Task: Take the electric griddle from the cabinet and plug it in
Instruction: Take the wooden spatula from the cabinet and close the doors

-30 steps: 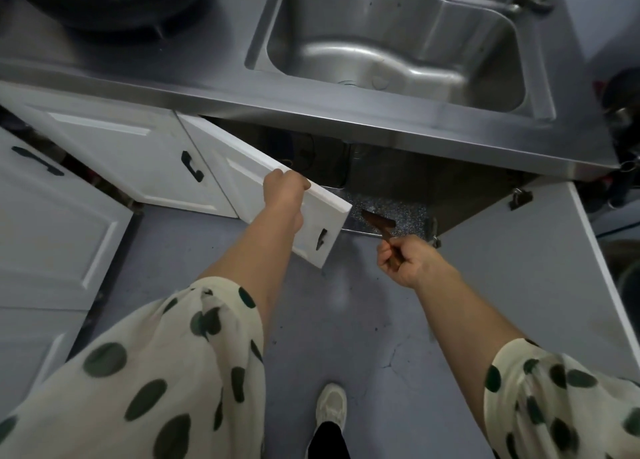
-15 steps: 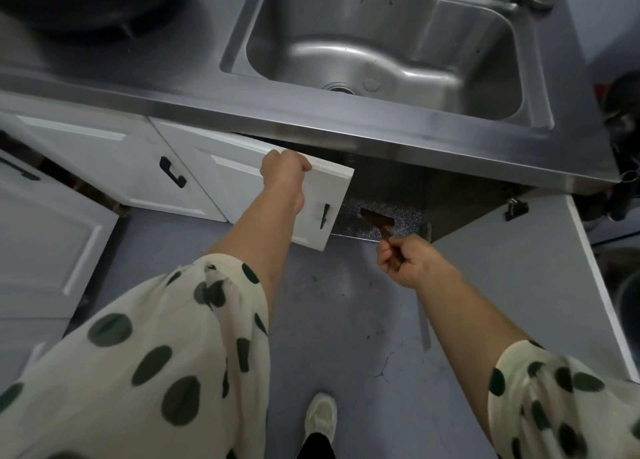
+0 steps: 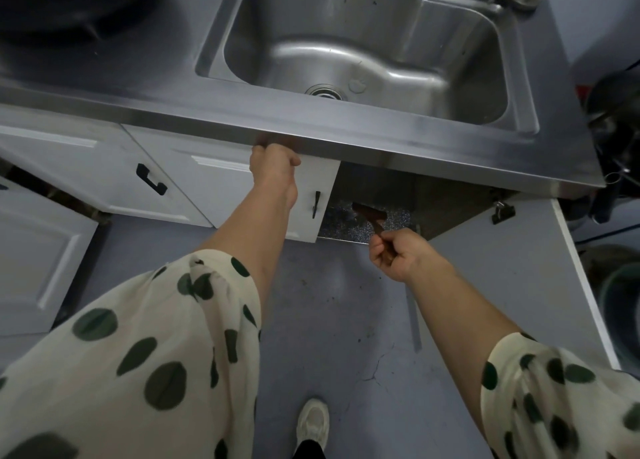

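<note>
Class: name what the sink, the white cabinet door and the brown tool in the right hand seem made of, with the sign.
Sink: stainless steel, brushed; grey metal with soft streaked reflections. Cabinet door, held by the left hand: probably painted or laminated board, smooth matt white; core not visible. Spatula-like tool in the right hand: likely wood, dull brown, no shine.

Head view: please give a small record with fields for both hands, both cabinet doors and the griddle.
left hand: grips top edge of left door
right hand: holds brown wooden tool
right door: swung wide open
cabinet: dark inside, speckled liner on its floor
griddle: not visible
</note>
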A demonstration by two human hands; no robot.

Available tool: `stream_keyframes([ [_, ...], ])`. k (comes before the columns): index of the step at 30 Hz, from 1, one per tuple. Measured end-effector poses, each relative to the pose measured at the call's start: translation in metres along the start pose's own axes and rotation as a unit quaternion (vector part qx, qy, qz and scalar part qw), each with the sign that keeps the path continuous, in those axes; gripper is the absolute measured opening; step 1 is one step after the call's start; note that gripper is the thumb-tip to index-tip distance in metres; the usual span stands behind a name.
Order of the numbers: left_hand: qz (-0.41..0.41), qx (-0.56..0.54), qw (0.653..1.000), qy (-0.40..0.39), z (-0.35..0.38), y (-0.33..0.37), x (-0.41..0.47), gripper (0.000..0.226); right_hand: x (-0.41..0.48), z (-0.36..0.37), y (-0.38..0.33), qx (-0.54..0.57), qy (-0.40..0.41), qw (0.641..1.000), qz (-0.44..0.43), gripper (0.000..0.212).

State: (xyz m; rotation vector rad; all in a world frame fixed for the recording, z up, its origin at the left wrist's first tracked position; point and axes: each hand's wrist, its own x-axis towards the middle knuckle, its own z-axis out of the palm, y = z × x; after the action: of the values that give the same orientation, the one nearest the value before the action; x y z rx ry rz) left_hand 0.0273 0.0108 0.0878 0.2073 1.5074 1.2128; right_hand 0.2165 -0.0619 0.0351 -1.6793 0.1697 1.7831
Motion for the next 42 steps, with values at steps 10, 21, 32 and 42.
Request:
stream_keyframes([
  [10,0.005,-0.046,0.998,-0.041,-0.003,-0.003,-0.002,0.071,-0.005,0.002,0.001,0.009,0.005,1.000,-0.001,0.024],
  [21,-0.023,0.040,0.994,-0.095,-0.020,-0.002,-0.013,0.053,-0.031,-0.001,0.018,0.014,0.010,1.000,-0.019,0.020],
  [32,-0.014,0.152,0.976,-0.153,-0.041,-0.004,-0.058,0.024,-0.066,-0.007,0.055,0.073,0.004,0.996,-0.043,0.022],
  [42,0.024,0.259,0.928,-0.268,-0.043,-0.018,-0.168,0.043,-0.175,-0.044,0.087,0.161,-0.027,0.982,-0.093,0.029],
])
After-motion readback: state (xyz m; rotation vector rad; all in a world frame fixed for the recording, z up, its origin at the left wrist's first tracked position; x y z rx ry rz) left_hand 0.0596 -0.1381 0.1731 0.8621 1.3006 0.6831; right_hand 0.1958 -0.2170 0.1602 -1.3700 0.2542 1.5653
